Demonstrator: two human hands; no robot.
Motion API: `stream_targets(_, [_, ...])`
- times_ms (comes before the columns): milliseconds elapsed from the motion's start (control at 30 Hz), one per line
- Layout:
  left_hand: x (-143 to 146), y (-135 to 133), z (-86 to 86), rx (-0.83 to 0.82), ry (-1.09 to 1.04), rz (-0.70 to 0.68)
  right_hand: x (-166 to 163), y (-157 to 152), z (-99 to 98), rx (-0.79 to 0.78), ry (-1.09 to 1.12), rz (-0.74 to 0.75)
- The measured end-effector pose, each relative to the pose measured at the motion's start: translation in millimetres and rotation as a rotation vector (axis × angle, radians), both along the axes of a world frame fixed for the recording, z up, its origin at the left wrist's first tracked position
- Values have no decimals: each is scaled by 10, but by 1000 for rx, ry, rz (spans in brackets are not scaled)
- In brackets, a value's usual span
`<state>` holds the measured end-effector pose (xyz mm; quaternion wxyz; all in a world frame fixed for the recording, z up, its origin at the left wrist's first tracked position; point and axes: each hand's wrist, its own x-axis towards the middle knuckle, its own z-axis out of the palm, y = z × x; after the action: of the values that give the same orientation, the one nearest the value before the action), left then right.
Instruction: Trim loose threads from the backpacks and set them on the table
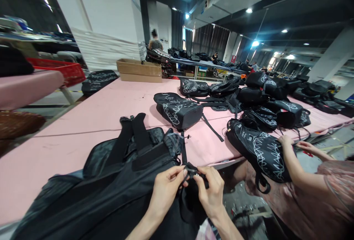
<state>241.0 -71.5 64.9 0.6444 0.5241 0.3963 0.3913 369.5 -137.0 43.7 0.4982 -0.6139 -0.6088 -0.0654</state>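
Note:
A large black backpack (116,192) lies in front of me at the table's near edge, its padded shoulder straps (125,136) facing up. Over its right side, my left hand (170,184) pinches a black strap with a small dark buckle (190,170). Close beside it, my right hand (210,188) grips the other side of the same buckle with thumb and fingers. The fingers cover much of the buckle, so I cannot tell how the strap runs through it. Below my hands a loop of black webbing (184,206) hangs against the bag.
A pink-topped table (96,110) carries a black backpack with white scribbles (179,110) and a pile of similar bags (262,96). A cardboard box (139,71) stands at the back. On my right, a co-worker's arms (298,162) reach round another printed backpack (260,147).

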Motion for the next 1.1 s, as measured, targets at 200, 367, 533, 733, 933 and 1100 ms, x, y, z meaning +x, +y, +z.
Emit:
stream_targets(200, [30,-46,23,49,41,-46,-22,-18,25,1,-1,0])
stream_targets(367, [29,-68,-13,118,93,11,18,-30,6,5,46,-4])
stream_targets(533, [27,-85,-6,54,109,0,94,21,8,-63,617,-9])
stream_targets(733, [65,-140,55,-253,-49,-190,26,141,92,-228,825,250])
stream_targets(933, [110,-125,-9,-595,-253,-320,172,152,28,-214,786,256])
stream_targets(1100, [159,-135,36,-374,-234,-155,231,-119,-73,-176,470,-50])
